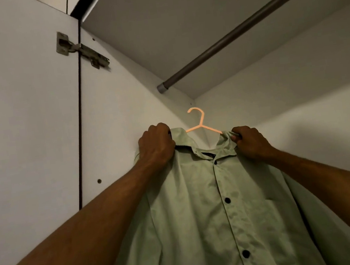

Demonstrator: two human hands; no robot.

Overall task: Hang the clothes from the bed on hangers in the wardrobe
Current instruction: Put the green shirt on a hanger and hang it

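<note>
Looking up into the wardrobe (pixel 301 102) now: a dark rail (pixel 255 22) slants from its socket on the side wall (pixel 120 106) away to the top right, just under the top panel (pixel 175 18). Over on the left stands the door (pixel 18 110), with its metal hinge (pixel 79 49) bridging the gap to the side wall (a few small drill holes dot that wall too).

Centre of the shot is the shirt (pixel 203 207), pale green, with dark buttons (pixel 227 200) done up down the front. It hangs on an orange hanger (pixel 200 124) whose hook pokes up out of the collar. The hook sits below the rail's socket end and apart from it, not on the rail, close in by the side wall.

Both arms are up, bare forearms coming in from the lower corners. The left hand (pixel 156 144) is clenched on the shirt's shoulder beside the collar, knuckles toward us, cloth bunched in the fist. The right hand (pixel 250 141) grips the other shoulder, fingers curled over a fold of fabric right where the hanger's arm slips under it. Whether either hand also has the hanger inside the cloth, I can't tell. The shirt's body drapes down between the forearms and runs out of the bottom of the shot.
</note>
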